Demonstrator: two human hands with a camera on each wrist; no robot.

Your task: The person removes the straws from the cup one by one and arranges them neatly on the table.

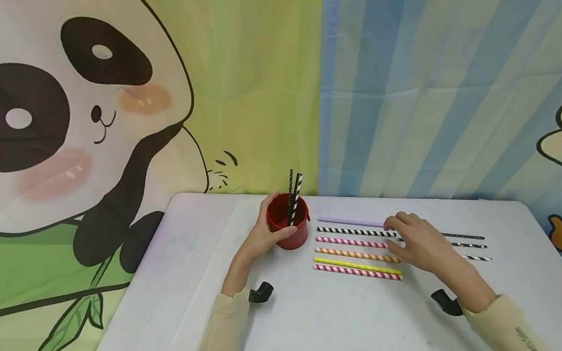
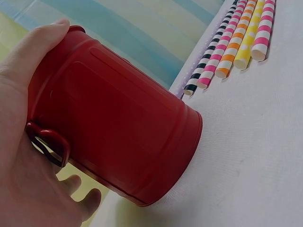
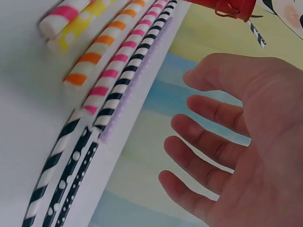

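My left hand point(image 1: 262, 234) holds a small red metal bucket point(image 1: 295, 240), with the thumb along its near side; the far fingers are partly hidden. Several black or black-and-white paper straws point(image 1: 295, 199) stand upright inside it. My right hand point(image 1: 415, 243) hovers over paper straws lying in rows, its fingers loosely bent and apart, holding nothing. Under and left of it lie purple point(image 1: 347, 221), black-striped point(image 1: 351, 232), pink-striped point(image 1: 350, 242), orange-striped point(image 1: 354, 254), yellow dotted point(image 1: 353, 265) and red-pink striped point(image 1: 353, 271) straws. To its right, black patterned straws point(image 1: 470, 245) are partly covered by the hand.
A white table point(image 1: 338, 325) bears everything. Behind it hangs a printed curtain point(image 1: 259, 84) with a panda and blue stripes. Black wrist mounts point(image 1: 446, 302) show near both sleeves. The bucket's small handle lug point(image 2: 52, 144) faces the left palm.
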